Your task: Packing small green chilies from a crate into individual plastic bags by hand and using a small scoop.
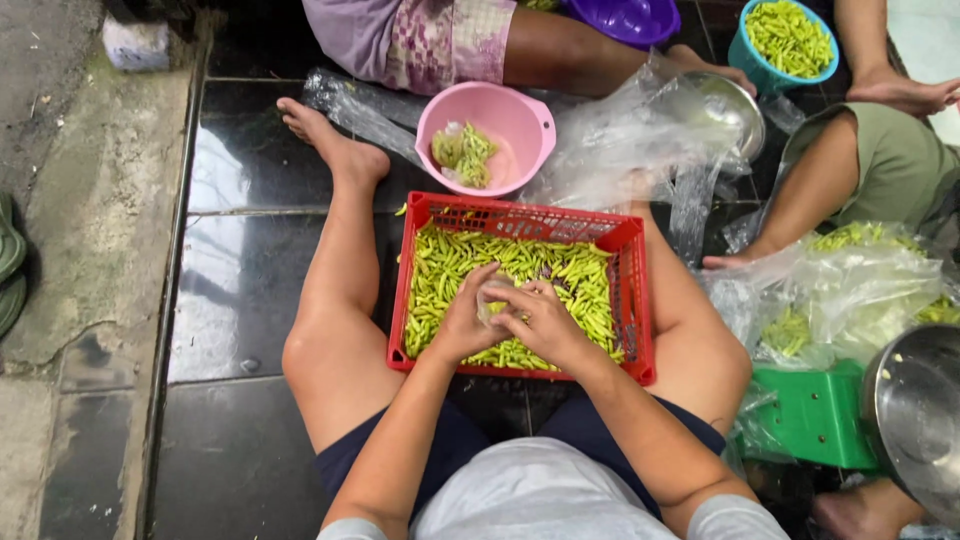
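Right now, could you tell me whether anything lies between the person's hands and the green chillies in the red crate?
Nothing visible does. The left hand and right hand meet directly over the green chillies heaped in the red crate, which has no lid. The pink bowl and plastic bags sit beyond the crate's far edge.

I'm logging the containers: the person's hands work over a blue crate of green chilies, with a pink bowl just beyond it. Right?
Not quite: in the head view the crate is red, not blue. Both hands, left and right, work over its green chilies, with the pink bowl just beyond.
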